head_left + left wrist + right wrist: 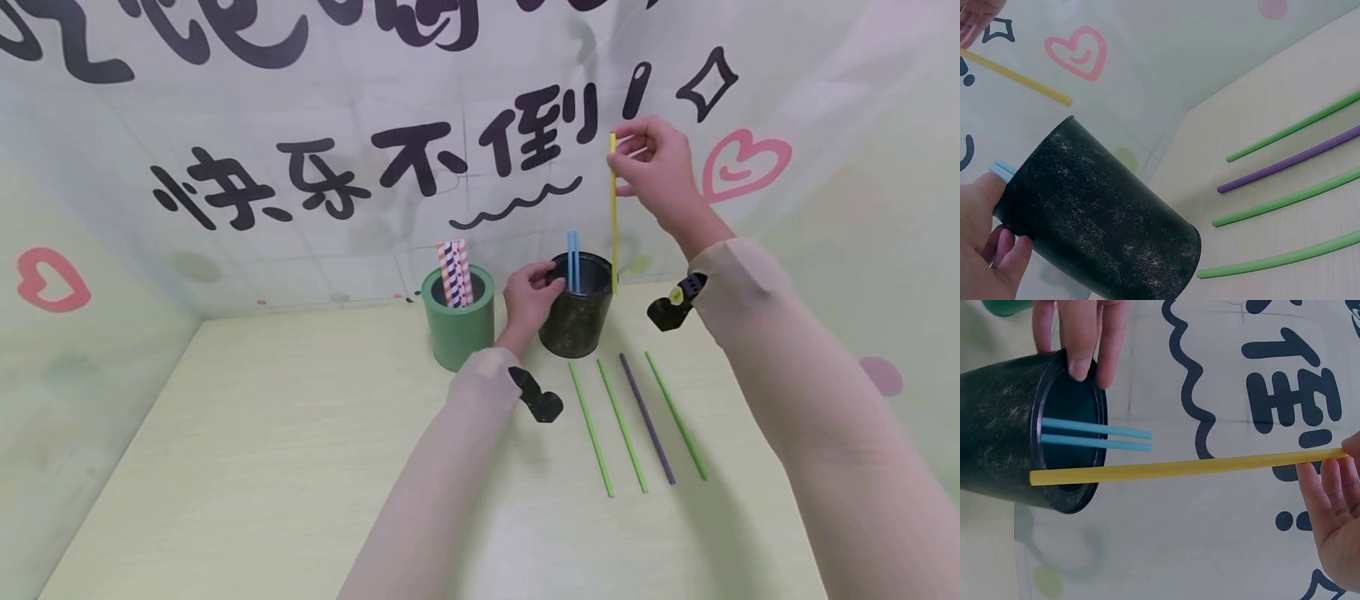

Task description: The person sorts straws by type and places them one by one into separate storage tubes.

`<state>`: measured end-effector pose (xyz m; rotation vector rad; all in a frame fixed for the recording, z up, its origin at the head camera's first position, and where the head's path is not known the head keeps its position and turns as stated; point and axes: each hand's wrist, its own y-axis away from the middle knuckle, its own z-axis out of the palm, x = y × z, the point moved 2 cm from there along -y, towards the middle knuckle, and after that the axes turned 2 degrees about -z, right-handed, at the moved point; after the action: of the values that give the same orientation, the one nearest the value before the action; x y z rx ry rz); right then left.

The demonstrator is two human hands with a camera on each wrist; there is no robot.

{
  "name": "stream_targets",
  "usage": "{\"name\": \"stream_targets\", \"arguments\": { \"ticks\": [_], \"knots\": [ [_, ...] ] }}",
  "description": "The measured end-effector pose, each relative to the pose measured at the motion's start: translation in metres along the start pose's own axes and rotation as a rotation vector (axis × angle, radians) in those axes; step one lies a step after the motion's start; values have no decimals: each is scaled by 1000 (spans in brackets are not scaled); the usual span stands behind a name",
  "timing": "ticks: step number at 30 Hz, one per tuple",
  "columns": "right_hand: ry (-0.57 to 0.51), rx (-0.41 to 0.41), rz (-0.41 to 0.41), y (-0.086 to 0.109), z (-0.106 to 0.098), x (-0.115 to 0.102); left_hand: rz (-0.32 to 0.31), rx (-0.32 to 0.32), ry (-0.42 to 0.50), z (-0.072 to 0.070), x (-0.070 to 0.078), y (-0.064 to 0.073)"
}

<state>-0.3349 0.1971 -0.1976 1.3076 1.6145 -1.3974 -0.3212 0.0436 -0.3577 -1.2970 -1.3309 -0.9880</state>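
In the head view my left hand pinches the rim of a black cup that stands on the table. Two light blue straws lean inside this cup, their upper ends above the rim. My right hand pinches a yellow straw near its top end, and the straw hangs almost upright. Its lower end is close to the cup's right rim; the left wrist view shows a small gap between them. Several straws lie side by side on the table in front of the cup: green ones and one purple straw.
A green cup holding several patterned paper straws stands left of the black cup, beside my left wrist. Behind both cups rises a wall sheet with dark lettering and pink hearts. The pale table extends to the left.
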Motion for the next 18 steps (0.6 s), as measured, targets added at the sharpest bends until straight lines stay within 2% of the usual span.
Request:
{"name": "stream_targets", "arguments": {
  "ticks": [8,12,18],
  "knots": [
    [-37,55,4,-5,6,4,-2,4,10,0,0,1],
    [-40,41,29,-4,9,13,-4,8,10,0,0,1],
    [8,3,63,0,13,35,-5,7,10,0,0,1]
  ]
}}
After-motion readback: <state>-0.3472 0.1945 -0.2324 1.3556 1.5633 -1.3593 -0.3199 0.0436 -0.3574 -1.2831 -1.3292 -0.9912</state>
